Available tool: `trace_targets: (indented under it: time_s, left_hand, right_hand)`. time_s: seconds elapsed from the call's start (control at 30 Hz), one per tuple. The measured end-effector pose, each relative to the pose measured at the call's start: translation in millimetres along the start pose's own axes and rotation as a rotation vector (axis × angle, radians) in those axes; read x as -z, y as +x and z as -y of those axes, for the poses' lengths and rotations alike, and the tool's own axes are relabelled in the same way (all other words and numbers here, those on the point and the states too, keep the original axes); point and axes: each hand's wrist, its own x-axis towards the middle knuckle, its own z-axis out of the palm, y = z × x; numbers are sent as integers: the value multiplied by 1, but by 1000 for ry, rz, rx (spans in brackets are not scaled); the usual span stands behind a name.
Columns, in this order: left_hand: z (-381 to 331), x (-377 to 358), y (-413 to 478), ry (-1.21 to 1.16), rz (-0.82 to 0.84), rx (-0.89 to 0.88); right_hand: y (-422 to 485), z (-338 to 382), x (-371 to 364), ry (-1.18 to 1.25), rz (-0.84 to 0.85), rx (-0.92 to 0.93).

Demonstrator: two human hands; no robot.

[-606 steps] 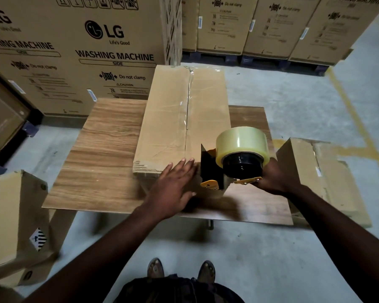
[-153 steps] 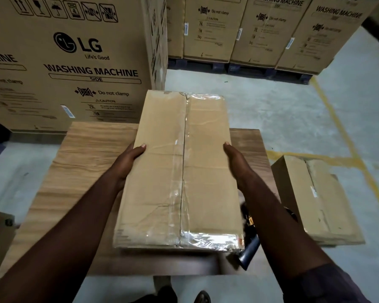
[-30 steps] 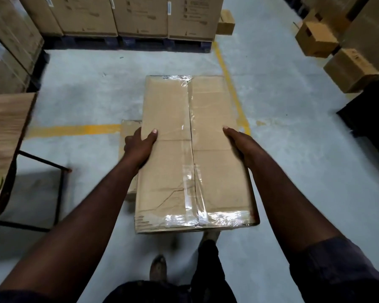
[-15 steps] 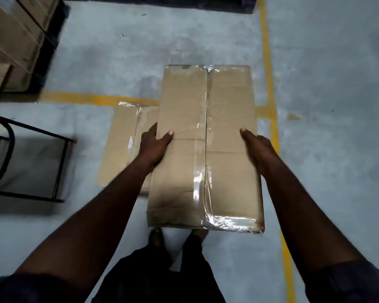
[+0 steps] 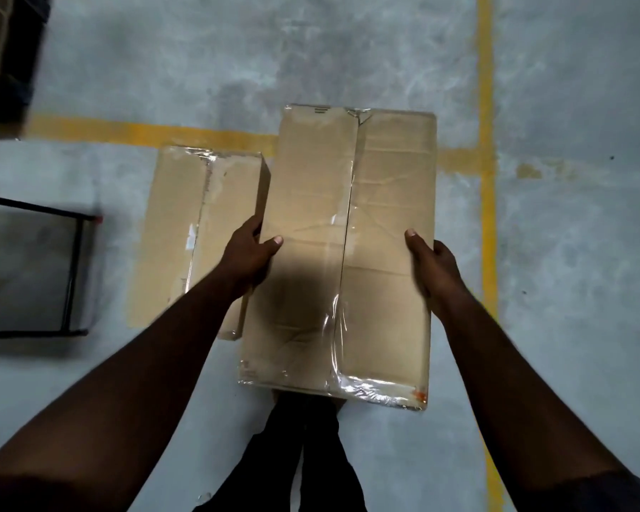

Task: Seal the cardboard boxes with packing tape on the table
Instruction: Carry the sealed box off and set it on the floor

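- Fingers [image 5: 272,241] first: both thumbs lie flat on top of the taped cardboard box [image 5: 385,186], and the other fingers curl over its long edges and down the sides. So the left hand [image 5: 250,255] and right hand [image 5: 435,269] each grip it, with the box right between them.
- Clear packing tape [image 5: 339,327] runs down the centre seam between the thumbs and wraps over the end nearest the wrists. I'd say the sealing on this one is done and this is the set-it-aside step.
- Just outside the left fingers a second taped box [image 5: 196,230] lies on the concrete floor [image 5: 569,290], its near edge overlapped in view by the held one.
- Next move, my guess: lower it flat beside that one, keep it level, slide the fingers out from the sides, then go for another unsealed box.
- Hard to tell whether the held box touches the floor or hangs just above it.
- Fingertips down the sides are hidden, and so are the feet under the box's near end.
- Well out past the left hand a black metal frame [image 5: 71,275] is cut off by the edge, so I can't say what it belongs to.
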Motion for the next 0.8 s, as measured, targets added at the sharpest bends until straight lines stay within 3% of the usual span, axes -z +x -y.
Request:
trace_targets:
  time_s: [0.47, 0.63, 0.8]
  left_hand:
    - [111, -6, 96, -140, -95, 167]
    - [121, -12, 114, -96, -215, 249]
    - [141, -14, 127, -48, -219, 307]
  right_hand:
    - [100, -72, -91, -72, 85, -13]
    - [124, -94, -115, -83, 82, -74]
    - [144, -110, -126, -121, 64, -94]
